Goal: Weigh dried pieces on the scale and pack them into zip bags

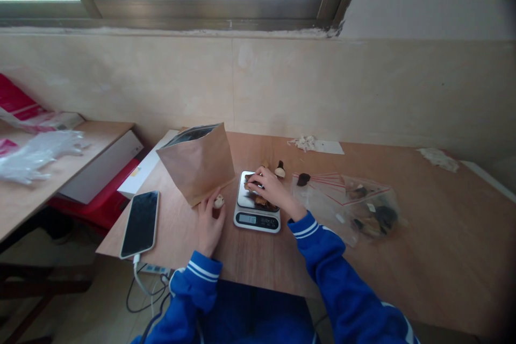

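My left hand (209, 220) rests on the wooden table (423, 236) beside a brown paper bag (198, 164), its fingers pinched on a small pale mushroom piece (219, 202). My right hand (271, 188) reaches over a small silver kitchen scale (256, 216), fingers curled on the dark dried pieces (260, 200) heaped on its plate. Two more mushrooms (279, 170) lie just beyond the scale. A clear zip bag (349, 201) with more dried pieces lies to the right.
A black phone (141, 223) lies on charge at the table's left corner, its cable hanging off the edge. A white box (139, 174) sits behind the paper bag. Crumpled tissue (304, 143) lies near the wall. A second table with plastic bags (32, 156) stands at the left.
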A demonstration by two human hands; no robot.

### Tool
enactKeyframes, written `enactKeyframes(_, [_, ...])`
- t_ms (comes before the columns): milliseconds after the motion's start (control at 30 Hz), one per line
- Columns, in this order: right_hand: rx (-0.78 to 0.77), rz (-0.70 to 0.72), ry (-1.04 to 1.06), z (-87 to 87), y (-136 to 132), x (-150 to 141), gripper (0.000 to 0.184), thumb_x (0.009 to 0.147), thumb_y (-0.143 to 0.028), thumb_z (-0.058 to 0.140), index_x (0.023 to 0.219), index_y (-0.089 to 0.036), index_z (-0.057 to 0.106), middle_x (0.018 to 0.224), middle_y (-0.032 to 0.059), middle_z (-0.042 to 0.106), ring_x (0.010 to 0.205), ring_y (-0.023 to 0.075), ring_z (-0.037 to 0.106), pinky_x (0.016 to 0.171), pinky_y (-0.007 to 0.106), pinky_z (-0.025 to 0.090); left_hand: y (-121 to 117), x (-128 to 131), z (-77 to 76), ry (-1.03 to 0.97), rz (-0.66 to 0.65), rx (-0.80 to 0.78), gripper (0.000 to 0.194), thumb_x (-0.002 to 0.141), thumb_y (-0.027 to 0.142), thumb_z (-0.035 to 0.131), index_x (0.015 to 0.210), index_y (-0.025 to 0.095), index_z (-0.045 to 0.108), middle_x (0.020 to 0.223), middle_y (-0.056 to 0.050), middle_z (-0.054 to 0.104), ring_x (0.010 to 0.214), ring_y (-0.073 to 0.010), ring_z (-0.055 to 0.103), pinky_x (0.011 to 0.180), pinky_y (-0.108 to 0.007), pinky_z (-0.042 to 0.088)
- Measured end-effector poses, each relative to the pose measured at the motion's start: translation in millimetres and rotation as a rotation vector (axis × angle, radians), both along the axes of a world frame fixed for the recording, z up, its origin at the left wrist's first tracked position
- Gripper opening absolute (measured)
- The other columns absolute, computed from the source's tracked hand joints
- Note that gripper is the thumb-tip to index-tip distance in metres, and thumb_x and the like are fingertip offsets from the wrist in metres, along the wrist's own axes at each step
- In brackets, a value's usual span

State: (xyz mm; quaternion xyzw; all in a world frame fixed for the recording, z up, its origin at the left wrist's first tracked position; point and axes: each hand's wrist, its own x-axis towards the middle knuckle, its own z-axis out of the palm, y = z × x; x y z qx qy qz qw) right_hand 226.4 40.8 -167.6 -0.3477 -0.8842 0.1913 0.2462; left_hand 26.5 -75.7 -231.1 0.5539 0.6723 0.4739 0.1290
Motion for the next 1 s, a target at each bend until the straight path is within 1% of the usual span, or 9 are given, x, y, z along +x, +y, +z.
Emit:
enactKeyframes(67, [0.05,-0.01,-0.041,-4.3,0,1,0.02,0.095,-0.033,0.056,0.093,-0.019,0.069,0.1,0.0065,0.054,0.096,0.0196,0.054,0.088,0.034,0.044,0,0,-0.7,0.007,0.002,0.005,0.044,0.089,0.028,0.054,0.133,0.027,0.053,0.121,-0.009,0.054,0.119,-0.0257,0.052,0.107,-0.048,0.041])
enactKeyframes(133, [0.06,-0.038,-0.045,-5.3,1,5,0.019,0.095,-0.033,0.055,0.1,-0.021,0.07,0.101,0.0065,0.052,0.098,0.0202,0.053,0.089,0.035,0.043,0,-1,-1.7,0.01,0.005,0.007,0.044,0.089,0.029,0.054,0.133,0.027,0.053,0.12,-0.009,0.054,0.119,-0.0258,0.052,0.106,-0.048,0.041])
enactKeyframes(233, [0.051,-0.154,0.035,-6.1,9,24,0.024,0.096,-0.034,0.05,0.109,-0.024,0.067,0.103,0.0067,0.051,0.099,0.0208,0.054,0.092,0.036,0.044,0,-1,-2.9,0.009,0.01,-0.006,0.045,0.089,0.029,0.054,0.134,0.027,0.053,0.122,-0.009,0.054,0.12,-0.0259,0.051,0.107,-0.048,0.04])
enactKeyframes(367, [0.16,-0.51,0.053,-19.2,30,70,0.026,0.094,-0.031,0.046,0.105,-0.019,0.066,0.106,0.0117,0.052,0.105,0.0273,0.052,0.095,0.043,0.041,-1,0,-1.5,0.007,0.01,-0.031,0.046,0.09,0.029,0.054,0.136,0.028,0.051,0.122,-0.009,0.053,0.121,-0.0258,0.05,0.107,-0.047,0.04])
enactKeyframes(433, [0.203,-0.707,-0.05,-31.8,38,93,0.028,0.09,-0.029,0.049,0.109,-0.014,0.064,0.108,0.0163,0.053,0.109,0.032,0.049,0.095,0.047,0.04,-1,0,0.2,0.01,0.009,-0.035,0.046,0.089,0.029,0.054,0.136,0.029,0.051,0.122,-0.009,0.053,0.122,-0.0256,0.05,0.107,-0.046,0.04])
enactKeyframes(500, [0.178,-0.795,-0.18,-45.9,41,111,0.036,0.088,-0.03,0.053,0.115,-0.009,0.06,0.113,0.021,0.053,0.111,0.035,0.048,0.093,0.047,0.039,-2,1,1.6,0.013,0.009,-0.035,0.046,0.089,0.029,0.054,0.136,0.03,0.051,0.121,-0.008,0.053,0.122,-0.0254,0.05,0.107,-0.046,0.04])
enactKeyframes(567, [0.112,-0.792,-0.283,-58.8,42,120,0.04,0.087,-0.032,0.055,0.119,-0.008,0.059,0.116,0.0223,0.054,0.11,0.0352,0.048,0.092,0.046,0.039,-2,1,1.8,0.008,0.005,-0.027,0.046,0.09,0.029,0.054,0.135,0.03,0.052,0.121,-0.008,0.053,0.121,-0.0249,0.051,0.107,-0.046,0.04])
enactKeyframes(700, [0.04,-0.762,-0.331,-73.8,42,125,0.033,0.088,-0.033,0.055,0.114,-0.014,0.063,0.111,0.017,0.06,0.105,0.0307,0.052,0.09,0.041,0.04,-2,-1,-0.5,-0.001,0.003,-0.013,0.046,0.089,0.028,0.054,0.135,0.03,0.051,0.121,-0.008,0.052,0.121,-0.0246,0.051,0.108,-0.046,0.039])
enactKeyframes(1000, [-0.008,-0.73,-0.16,-70.7,50,136,0.015,0.083,-0.034,0.063,0.089,-0.021,0.066,0.099,0.0086,0.066,0.1,0.0258,0.054,0.087,0.038,0.038,-1,0,-1.3,0.011,0.017,-0.028,0.047,0.088,0.028,0.054,0.135,0.031,0.052,0.117,-0.008,0.054,0.117,-0.025,0.054,0.104,-0.046,0.043])
